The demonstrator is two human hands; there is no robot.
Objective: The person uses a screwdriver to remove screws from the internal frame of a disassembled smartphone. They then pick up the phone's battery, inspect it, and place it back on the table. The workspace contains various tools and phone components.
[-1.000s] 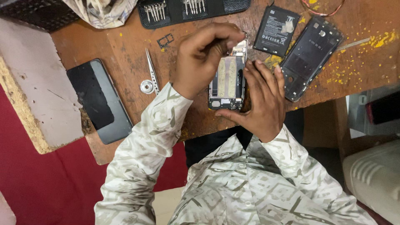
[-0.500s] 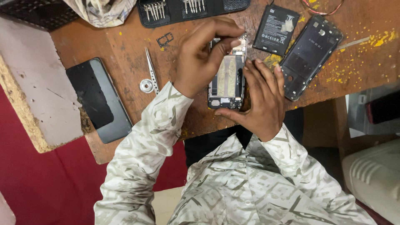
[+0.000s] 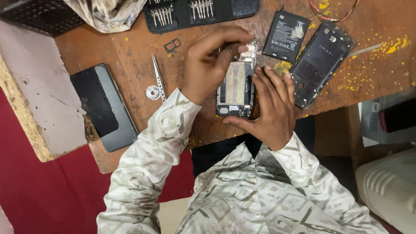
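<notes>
An opened phone body (image 3: 236, 89) with bare circuitry and an empty battery bay lies lengthwise at the near edge of the brown wooden table (image 3: 130, 56). My right hand (image 3: 271, 108) cups it from the right and below, thumb under its lower end. My left hand (image 3: 214, 60) arches over its top left, fingertips pinched at the upper end of the phone near the camera area. Whether a small part sits between those fingertips cannot be made out. Both sleeves are of a pale patterned shirt.
A black battery (image 3: 285, 35) and a black back cover (image 3: 320, 63) lie to the right. Tweezers (image 3: 158, 78), a small metal ring (image 3: 152, 92) and a card tray (image 3: 172, 45) lie left, by a dark phone (image 3: 104, 106). A screwdriver bit case (image 3: 199, 11) lies along the far edge.
My left fingers have shifted slightly at the phone's top end. The phone and my right hand stay almost where they were.
</notes>
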